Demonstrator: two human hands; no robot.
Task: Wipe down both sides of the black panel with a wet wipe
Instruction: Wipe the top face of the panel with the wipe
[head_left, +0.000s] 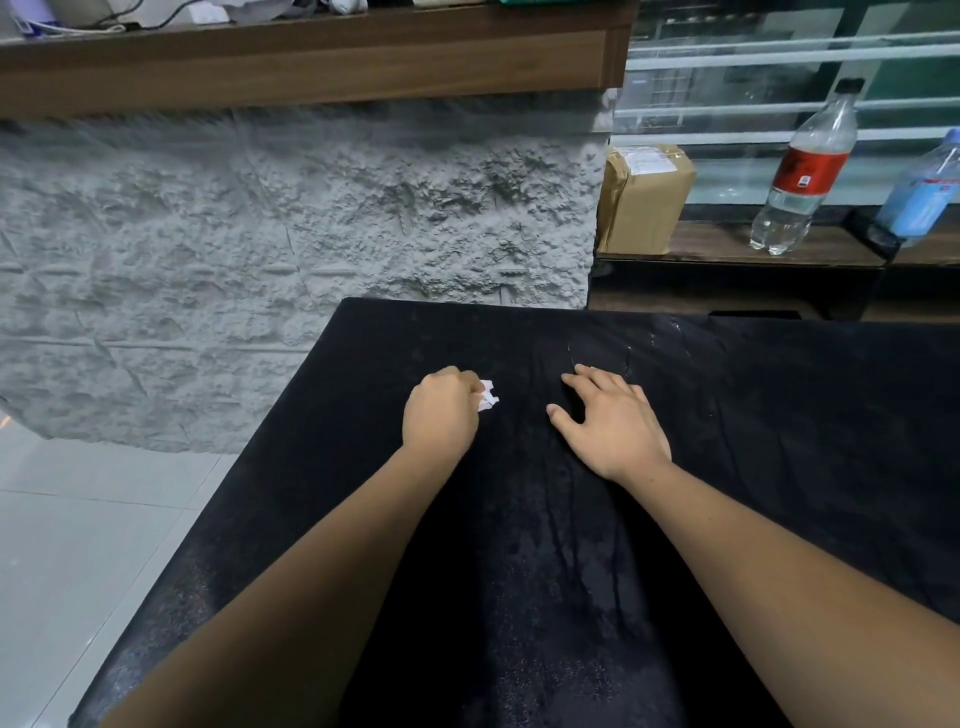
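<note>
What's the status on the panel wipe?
Left hand grips wet wipe on black panel. Right hand rests on panel. Bottle and box beyond panel, not obstructing.

A rough grey stone wall rises under a brown wooden ledge. To the right, a taped cardboard parcel and a clear red-labelled bottle stand on a dark wooden shelf, with a blue-labelled bottle near the picture's edge. Pale floor tiles show at lower left.

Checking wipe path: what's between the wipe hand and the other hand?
Head view: only bare black panel lies between the left hand, gripping the wet wipe, and the flat right hand.
</note>
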